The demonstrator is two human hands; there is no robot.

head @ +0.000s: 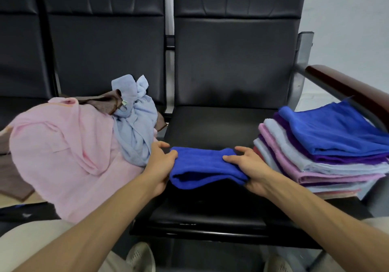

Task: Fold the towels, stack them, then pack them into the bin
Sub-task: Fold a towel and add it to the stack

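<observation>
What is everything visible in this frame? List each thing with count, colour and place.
folded blue towel: one, royal blue, front of the middle seat, between the hands
stack of folded towels: several, exact count unclear; blue on top, then purple, light blue, pink; right side of the same seat
pink towel: one, pink, unfolded, on the left seat
light blue towel: one, light blue, crumpled against the pink towel
brown cloth: brown, count unclear, under and behind the pile
seats: three in view, black, in a row
armrest: one, dark reddish brown, far right
shoes: two, pale, bottom edge
left hand: grips the blue towel's left end
right hand: grips its right end
</observation>
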